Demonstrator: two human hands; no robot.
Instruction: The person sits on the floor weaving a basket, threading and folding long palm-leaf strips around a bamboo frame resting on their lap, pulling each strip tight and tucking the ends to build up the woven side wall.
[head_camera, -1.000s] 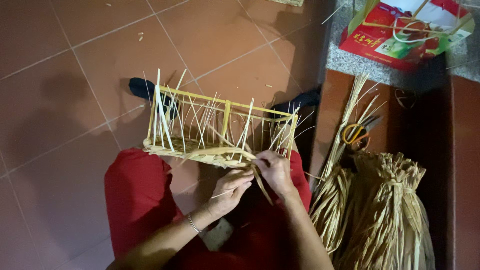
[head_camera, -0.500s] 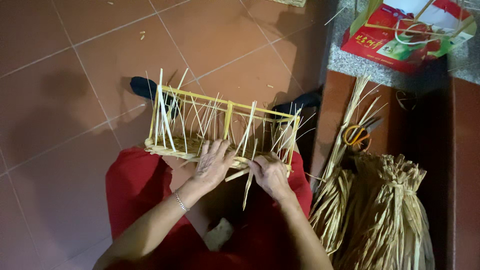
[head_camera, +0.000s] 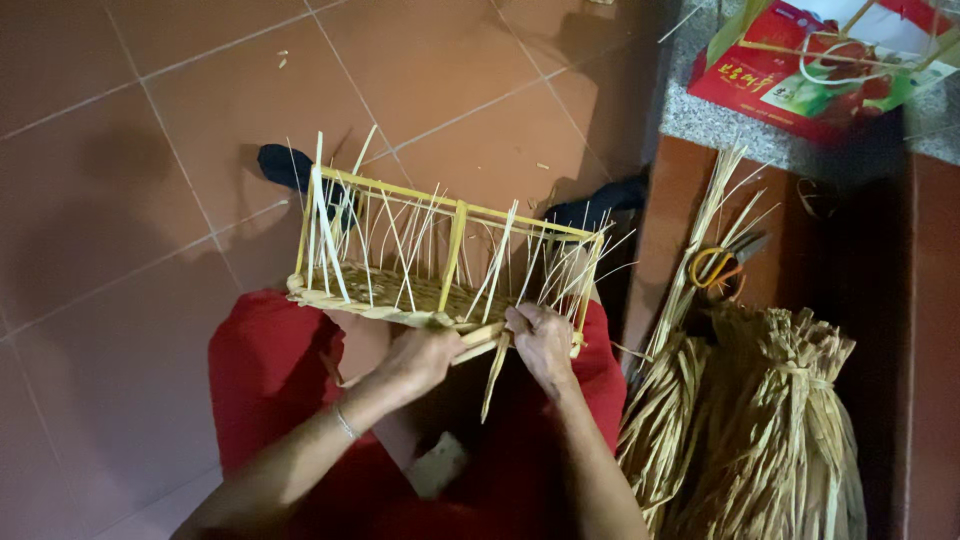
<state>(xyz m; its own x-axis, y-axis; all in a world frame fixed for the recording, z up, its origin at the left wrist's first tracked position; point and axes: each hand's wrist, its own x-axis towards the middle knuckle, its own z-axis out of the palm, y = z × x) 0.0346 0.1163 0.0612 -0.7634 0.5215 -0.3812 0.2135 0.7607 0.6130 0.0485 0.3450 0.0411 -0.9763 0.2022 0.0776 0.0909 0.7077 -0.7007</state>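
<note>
The half-woven straw basket rests on my lap, across my red-clad knees, its long side facing me. It has a yellow rectangular frame with a central upright post, a woven band along the bottom, and many thin loose stakes standing up and fanning out past the top rail.

My left hand is at the near lower edge of the basket, just left of centre. Its fingers are curled together around a flat straw strip that runs along the woven band. My right hand sits just beside it, touching the same edge near the right corner post. Its fingers are closed on the weave; a loose strand hangs down from under them. I cannot tell exactly which strands the fingertips pinch.

To my right, two tied bundles of dried straw stand close together by my leg. Above them, yellow-handled scissors lie on a dark wooden surface. Further off, a red and green carton sits on a grey stone ledge. Reddish floor tiles lie beneath everything.
</note>
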